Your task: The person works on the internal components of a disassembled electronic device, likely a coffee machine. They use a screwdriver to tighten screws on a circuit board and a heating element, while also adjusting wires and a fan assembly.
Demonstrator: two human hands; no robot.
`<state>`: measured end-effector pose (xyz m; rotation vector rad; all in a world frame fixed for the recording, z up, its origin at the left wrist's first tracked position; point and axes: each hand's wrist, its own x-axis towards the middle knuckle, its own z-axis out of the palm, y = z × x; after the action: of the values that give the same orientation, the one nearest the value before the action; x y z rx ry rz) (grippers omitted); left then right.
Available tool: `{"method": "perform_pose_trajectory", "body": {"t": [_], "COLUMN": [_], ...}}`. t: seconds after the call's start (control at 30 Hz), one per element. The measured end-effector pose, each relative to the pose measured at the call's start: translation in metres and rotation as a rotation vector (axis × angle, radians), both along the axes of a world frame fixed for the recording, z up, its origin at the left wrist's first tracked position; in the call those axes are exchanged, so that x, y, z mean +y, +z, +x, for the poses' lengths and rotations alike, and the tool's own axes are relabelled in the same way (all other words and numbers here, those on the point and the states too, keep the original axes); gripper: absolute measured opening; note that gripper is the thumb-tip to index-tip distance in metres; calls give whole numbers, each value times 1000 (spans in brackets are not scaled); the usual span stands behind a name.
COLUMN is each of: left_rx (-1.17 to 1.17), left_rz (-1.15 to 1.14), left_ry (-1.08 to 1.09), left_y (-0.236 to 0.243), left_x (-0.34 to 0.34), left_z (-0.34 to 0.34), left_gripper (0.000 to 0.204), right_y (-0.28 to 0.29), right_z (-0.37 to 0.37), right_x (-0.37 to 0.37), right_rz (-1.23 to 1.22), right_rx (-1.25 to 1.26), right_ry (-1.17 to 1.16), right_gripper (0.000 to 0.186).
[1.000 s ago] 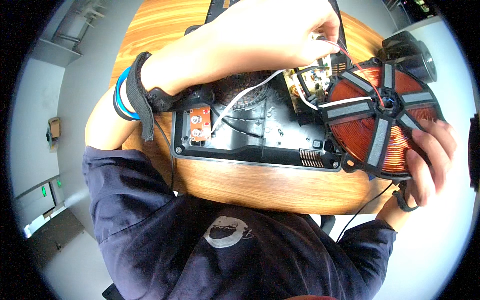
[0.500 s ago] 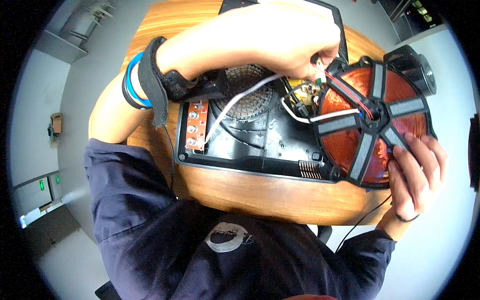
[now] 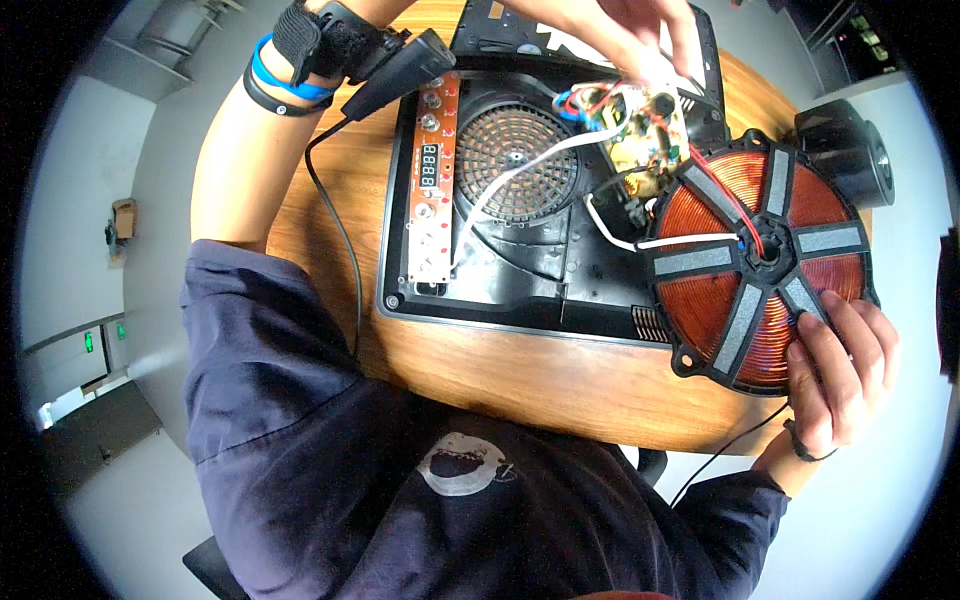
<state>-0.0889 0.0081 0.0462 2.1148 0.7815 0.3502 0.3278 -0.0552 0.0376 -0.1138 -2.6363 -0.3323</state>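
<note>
My left hand [image 3: 650,45] reaches down from the top to the circuit board [image 3: 645,140], fingers bent around its blurred upper end; what they hold is unclear. My right hand [image 3: 840,370] grips the lower right rim of a round copper coil [image 3: 705,310] with black spokes and grey strips. Red and white wires link the coil's centre toward the board. The board sits in an open black housing [image 3: 530,290] beside a round fan grille [image 3: 515,155]. An orange control board [image 3: 430,215] with buttons and a small display lies along the housing's left side, a white cable rising from it.
A black panel [image 3: 490,30] lies behind the housing on the wooden table [image 3: 560,380]. A black cylinder [image 3: 840,150] stands at the back right. A black cable [image 3: 330,200] hangs from a dark device [image 3: 400,75] by my left wrist.
My left hand and forearm have risen toward the back, uncovering the grille and control board. The coil dipped toward me, then shifted slightly right; my right hand still holds it, now lower.
</note>
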Motion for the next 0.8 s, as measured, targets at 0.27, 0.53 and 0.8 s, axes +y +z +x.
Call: {"method": "perform_pose_trajectory", "body": {"t": [0.27, 0.53, 0.8], "left_rx": [436, 701, 586], "left_rz": [289, 213, 459], "left_ry": [189, 341, 564], "left_y": [-66, -97, -63], "left_x": [21, 35, 22], "left_z": [-59, -75, -96], "left_gripper": [36, 39, 33], "right_y": [4, 12, 33], "right_z": [-15, -17, -44], "right_x": [1, 1, 5], "right_rz": [-18, -20, -33], "right_rx": [23, -7, -22], "right_ry": [37, 57, 117], "right_gripper": [27, 33, 38]}}
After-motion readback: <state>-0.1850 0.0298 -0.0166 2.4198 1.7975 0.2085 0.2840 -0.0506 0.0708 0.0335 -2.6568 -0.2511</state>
